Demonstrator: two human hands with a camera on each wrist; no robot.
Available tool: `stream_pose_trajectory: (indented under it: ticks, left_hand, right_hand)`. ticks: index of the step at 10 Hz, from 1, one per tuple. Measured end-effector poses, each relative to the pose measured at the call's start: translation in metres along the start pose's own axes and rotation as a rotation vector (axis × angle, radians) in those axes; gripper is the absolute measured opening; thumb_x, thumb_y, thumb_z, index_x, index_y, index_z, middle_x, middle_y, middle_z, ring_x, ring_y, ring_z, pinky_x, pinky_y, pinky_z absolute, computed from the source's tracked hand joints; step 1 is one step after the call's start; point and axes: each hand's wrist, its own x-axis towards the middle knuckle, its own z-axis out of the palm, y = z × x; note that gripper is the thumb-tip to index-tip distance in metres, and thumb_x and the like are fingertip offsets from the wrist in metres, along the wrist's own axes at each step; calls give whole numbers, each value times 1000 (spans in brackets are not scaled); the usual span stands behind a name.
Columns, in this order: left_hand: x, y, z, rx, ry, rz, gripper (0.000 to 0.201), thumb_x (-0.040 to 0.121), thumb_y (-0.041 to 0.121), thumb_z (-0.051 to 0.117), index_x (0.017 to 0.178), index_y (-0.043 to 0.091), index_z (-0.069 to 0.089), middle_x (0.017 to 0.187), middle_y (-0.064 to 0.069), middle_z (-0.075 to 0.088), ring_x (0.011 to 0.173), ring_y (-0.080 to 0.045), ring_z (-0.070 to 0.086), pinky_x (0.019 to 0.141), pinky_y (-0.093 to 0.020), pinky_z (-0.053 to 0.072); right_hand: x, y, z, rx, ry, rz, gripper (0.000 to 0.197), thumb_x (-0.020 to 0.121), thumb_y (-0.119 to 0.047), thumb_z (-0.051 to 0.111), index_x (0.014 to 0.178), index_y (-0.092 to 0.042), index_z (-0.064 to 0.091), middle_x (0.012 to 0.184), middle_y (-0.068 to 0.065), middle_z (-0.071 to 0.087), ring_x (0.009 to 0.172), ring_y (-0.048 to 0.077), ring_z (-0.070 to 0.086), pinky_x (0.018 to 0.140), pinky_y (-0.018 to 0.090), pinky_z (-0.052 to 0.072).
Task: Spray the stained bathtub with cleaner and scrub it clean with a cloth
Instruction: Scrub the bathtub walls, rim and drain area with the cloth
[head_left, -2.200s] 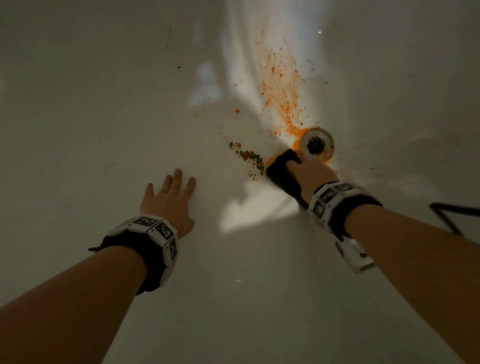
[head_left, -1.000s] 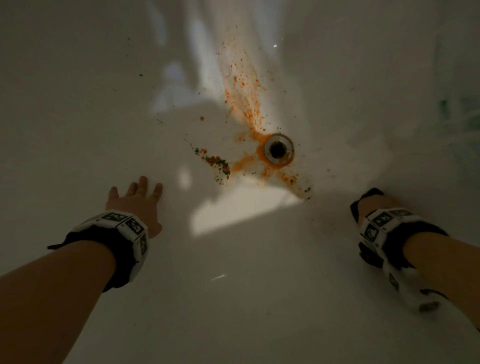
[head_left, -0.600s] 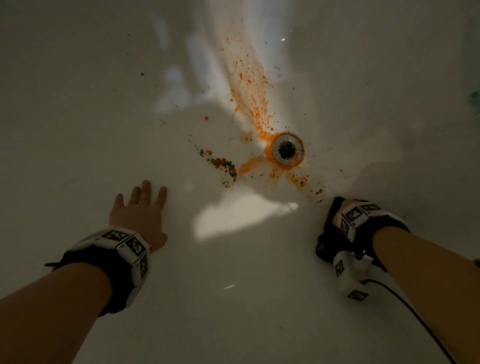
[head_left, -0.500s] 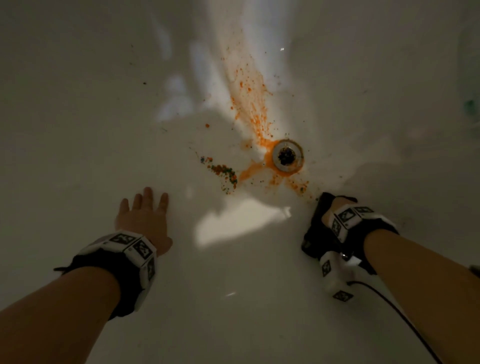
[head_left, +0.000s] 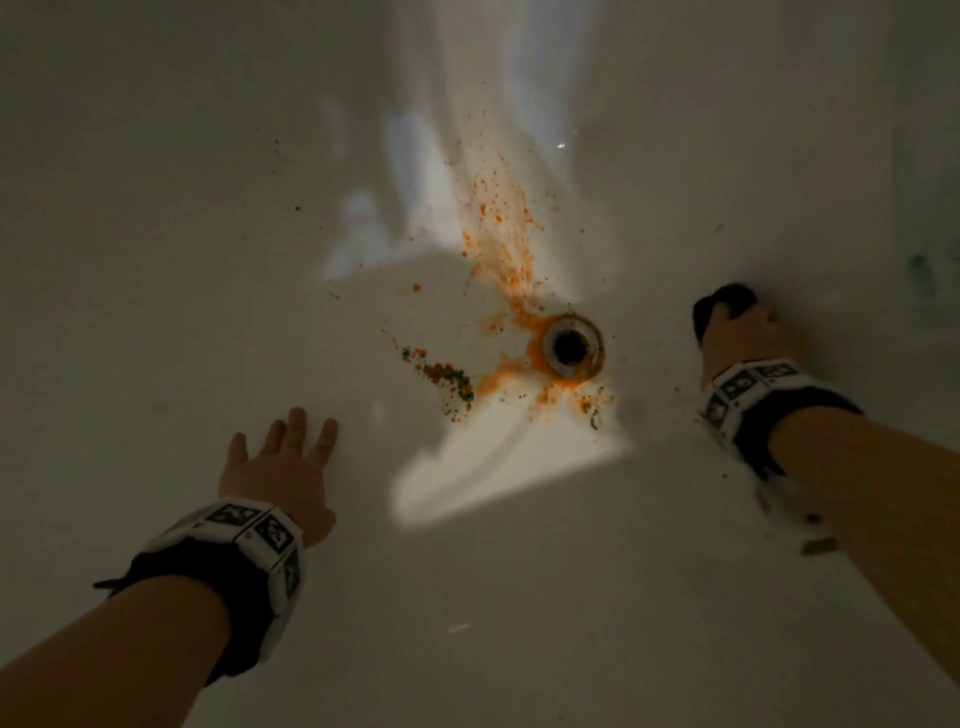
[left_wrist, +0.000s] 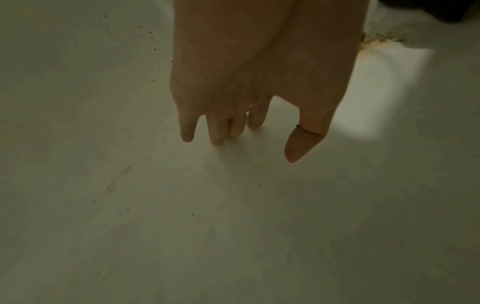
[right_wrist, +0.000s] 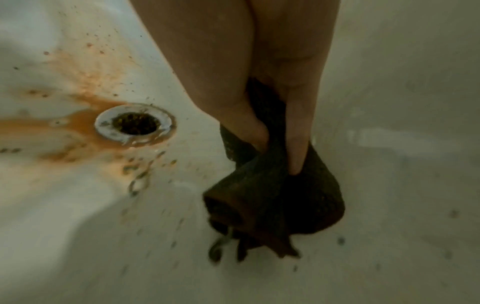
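From the head view, your left hand (head_left: 283, 467) lay flat with fingers spread on the bathtub (head_left: 156, 208) floor, and your right hand (head_left: 740, 338) gripped the dark cloth (head_left: 724, 301) to the right of the drain (head_left: 573, 347). The orange stain (head_left: 506, 249) sat between your hands, so a hasty wipe could smear it wider. In the left wrist view, the palm braced on slick enamel and might slip. In the right wrist view, the bunched cloth (right_wrist: 275, 195) dangled loose folds, which could drag grit.

drain (head_left: 573, 347): mid bathtub (head_left: 156, 260) floor
left hand (head_left: 280, 473): flat, left of drain
right hand (head_left: 743, 338): right of drain, gripping cloth (head_left: 724, 304)
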Motion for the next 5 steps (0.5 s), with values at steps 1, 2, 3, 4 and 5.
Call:
stream_pose_trajectory:
  ticks: [1,2,3,4,5]
  left_hand:
    - [-2,-1,2,-1,3,9,89,92,47,43,146,26,-25,155,-6,-24,147,-20,-8,119,-45,0]
    - [-4,-3,1,2,-10,23,89,92,46,44,146,28,-24,155,-4,-24,147,-19,-8,118,-46,1]
    - [-13,-4,-20,7,-56,32,79,94,43,42,149,30,-14,157,-1,-16,147,-18,0,118,-47,4]
    - [-44,15,-51,-228,27,128,67,98,38,39,151,28,-1,159,0,5,145,-19,17,116,-33,18]
    - [-91,47,-80,-653,223,227,60,96,35,49,149,24,23,153,0,28,139,-19,31,111,-27,24]
  right_hand:
    - [-4,-14,32,119,-122,-87,40,99,-15,33,136,2,35,138,25,38,126,40,38,99,44,34]
    - [-30,-26,43,205,-226,-161,35,96,-12,42,130,-3,41,128,22,49,116,38,49,90,40,41]
    - [-52,-24,22,243,-191,-243,38,90,-14,51,127,-9,41,124,17,50,111,34,53,87,37,44]
    - [-73,-9,-13,437,-117,-370,33,91,-21,45,124,-18,40,116,11,49,111,33,52,87,33,41]
    - [-100,16,-59,610,-85,-470,33,87,-15,49,120,-15,44,116,9,52,111,29,51,90,31,39]
